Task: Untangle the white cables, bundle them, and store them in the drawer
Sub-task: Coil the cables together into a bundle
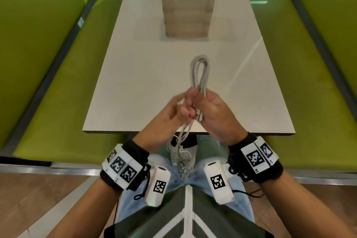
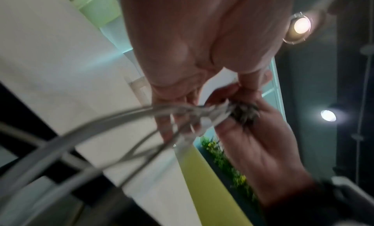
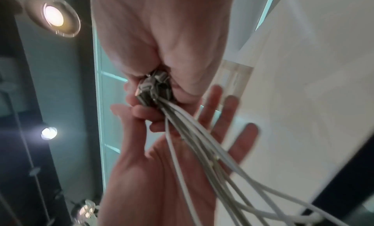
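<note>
The white cables are folded into a long loop that stands above the near end of the white table. My right hand grips the loop at its base, fist closed round the strands. My left hand is right beside it, blurred. Its thumb and forefinger pinch the strands just under the right fist, and the other fingers are spread straight. Loose cable ends hang down over my lap. The drawer unit, a pale wooden stack, stands at the far end with its drawers pushed in.
Green padded benches run along both sides of the table. The table's near edge lies just under my hands, and my knees are below it. Ceiling lamps show in both wrist views.
</note>
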Tool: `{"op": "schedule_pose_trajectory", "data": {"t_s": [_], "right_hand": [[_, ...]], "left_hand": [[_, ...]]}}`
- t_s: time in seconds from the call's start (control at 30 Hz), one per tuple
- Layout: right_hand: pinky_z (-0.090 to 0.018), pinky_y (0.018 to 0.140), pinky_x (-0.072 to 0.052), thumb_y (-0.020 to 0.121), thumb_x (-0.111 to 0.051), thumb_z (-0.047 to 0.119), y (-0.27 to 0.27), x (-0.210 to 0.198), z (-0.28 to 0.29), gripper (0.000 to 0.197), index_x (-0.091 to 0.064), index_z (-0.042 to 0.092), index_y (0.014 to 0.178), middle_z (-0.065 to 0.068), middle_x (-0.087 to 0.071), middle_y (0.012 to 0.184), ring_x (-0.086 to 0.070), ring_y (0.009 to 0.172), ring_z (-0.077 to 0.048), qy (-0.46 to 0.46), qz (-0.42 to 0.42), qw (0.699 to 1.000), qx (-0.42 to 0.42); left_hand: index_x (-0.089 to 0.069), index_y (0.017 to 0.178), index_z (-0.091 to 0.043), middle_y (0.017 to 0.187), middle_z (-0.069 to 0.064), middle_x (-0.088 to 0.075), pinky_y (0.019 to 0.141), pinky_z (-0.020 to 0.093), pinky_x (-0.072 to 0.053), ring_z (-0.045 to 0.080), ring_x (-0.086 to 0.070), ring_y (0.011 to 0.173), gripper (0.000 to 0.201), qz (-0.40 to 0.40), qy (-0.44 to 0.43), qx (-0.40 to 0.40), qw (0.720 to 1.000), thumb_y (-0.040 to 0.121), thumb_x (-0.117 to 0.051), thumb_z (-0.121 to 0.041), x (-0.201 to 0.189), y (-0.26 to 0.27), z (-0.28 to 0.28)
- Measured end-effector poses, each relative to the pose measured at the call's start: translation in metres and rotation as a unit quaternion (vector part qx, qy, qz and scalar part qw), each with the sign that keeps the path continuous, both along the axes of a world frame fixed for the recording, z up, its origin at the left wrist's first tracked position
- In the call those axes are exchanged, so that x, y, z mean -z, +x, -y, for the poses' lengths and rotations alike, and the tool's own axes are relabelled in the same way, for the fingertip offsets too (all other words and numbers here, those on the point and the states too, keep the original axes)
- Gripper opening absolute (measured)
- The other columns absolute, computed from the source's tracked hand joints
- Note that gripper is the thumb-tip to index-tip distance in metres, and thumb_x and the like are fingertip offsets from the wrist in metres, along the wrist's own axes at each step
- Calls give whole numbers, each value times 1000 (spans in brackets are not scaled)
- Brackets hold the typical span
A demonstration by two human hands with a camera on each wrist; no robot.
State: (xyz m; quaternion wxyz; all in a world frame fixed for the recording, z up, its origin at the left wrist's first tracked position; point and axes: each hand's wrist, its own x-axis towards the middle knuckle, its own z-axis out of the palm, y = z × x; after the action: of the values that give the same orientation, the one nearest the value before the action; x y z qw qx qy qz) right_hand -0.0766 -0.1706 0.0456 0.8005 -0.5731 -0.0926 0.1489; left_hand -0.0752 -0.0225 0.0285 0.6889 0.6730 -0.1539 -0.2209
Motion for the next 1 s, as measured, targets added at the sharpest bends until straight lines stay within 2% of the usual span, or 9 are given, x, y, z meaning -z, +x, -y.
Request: {"op": "schedule_pose_trajectory", "data": {"t_s": [0.07, 0.1, 0.2, 0.47, 0.57, 0.67, 0.73, 0.83, 1.0], "right_hand": [[-29, 46, -43, 91, -45, 38, 5, -9, 3, 30, -50, 12, 76, -3, -56, 67, -49, 60, -26, 56, -17, 998, 21], [-31, 54, -47, 90, -44, 36, 6, -12, 3, 29, -49, 12, 76, -3, -58, 70, -53, 64, -27, 72, -22, 997, 32], [-30, 61, -47, 91, -40, 33, 6, -16, 2, 28, -46, 11, 76, 1, -52, 62, -53, 59, -15, 112, -37, 991, 58], [-24, 53, -46, 99, -34, 28, 5, -19, -6, 33, -45, 10, 74, 4, -37, 51, -39, 45, -9, 153, -52, 984, 75], [-24, 53, -45, 97, -36, 29, 5, -22, -4, 31, -47, 10, 75, 5, -37, 51, -39, 45, -9, 147, -50, 986, 61], [-24, 52, -42, 89, -42, 33, 12, -31, 8, 26, -50, 10, 78, 7, -37, 49, -38, 43, -8, 142, -39, 987, 72], [-25, 52, -42, 87, -46, 33, 17, -38, 21, 26, -53, 9, 82, 7, -36, 49, -37, 43, -9, 93, -18, 994, 62], [-26, 58, -46, 92, -49, 25, 16, -46, 39, 25, -60, 3, 88, 2, -38, 53, -41, 49, -16, -123, 49, 991, -16], [-14, 57, -40, 93, -53, 26, 14, -53, 50, 23, -68, 10, 100, -9, -62, 70, -49, 59, -5, -439, 164, 856, -216]], "left_hand": [[-51, 111, -21, 86, -3, -66, 71, 18, -50, 5, -67, 77, 37, 15, 38, 16, 999, 91, -41, -51, 1, -7, 6], [-54, 99, -20, 76, -2, -64, 65, 17, -49, 8, -65, 67, 28, 16, 39, 10, 999, 96, -38, -44, 0, -9, 9], [-49, 77, -17, 53, -12, -43, 48, 18, -35, 7, -38, 47, 27, 19, 30, -29, 999, 95, -37, -32, 2, -11, 15], [-45, 70, -13, 51, -12, -32, 43, 20, -25, 9, -25, 45, 34, -26, -21, -30, 999, 94, -38, -36, 2, -17, 16], [-50, 72, -12, 50, -3, -40, 43, 21, -31, 11, -33, 41, 35, -50, -34, -4, 998, 95, -40, -36, 5, -17, 11], [-54, 72, -15, 51, -1, -44, 47, 21, -38, 14, -40, 43, 44, -72, -30, 63, 995, 93, -44, -53, 11, -19, 1], [-54, 68, -20, 50, -9, -36, 45, 18, -30, 9, -29, 43, 45, -95, -36, 59, 993, 85, -49, -62, 12, -20, -5], [-54, 62, -23, 49, -13, -29, 43, 16, -23, 7, -21, 44, 46, -121, -53, 34, 991, 88, -45, -60, 9, -18, -12], [-64, 67, -14, 46, 2, -29, 42, 20, -16, 7, -17, 43, 38, -169, -78, 52, 981, 87, -46, -42, 2, -13, -14]]}}
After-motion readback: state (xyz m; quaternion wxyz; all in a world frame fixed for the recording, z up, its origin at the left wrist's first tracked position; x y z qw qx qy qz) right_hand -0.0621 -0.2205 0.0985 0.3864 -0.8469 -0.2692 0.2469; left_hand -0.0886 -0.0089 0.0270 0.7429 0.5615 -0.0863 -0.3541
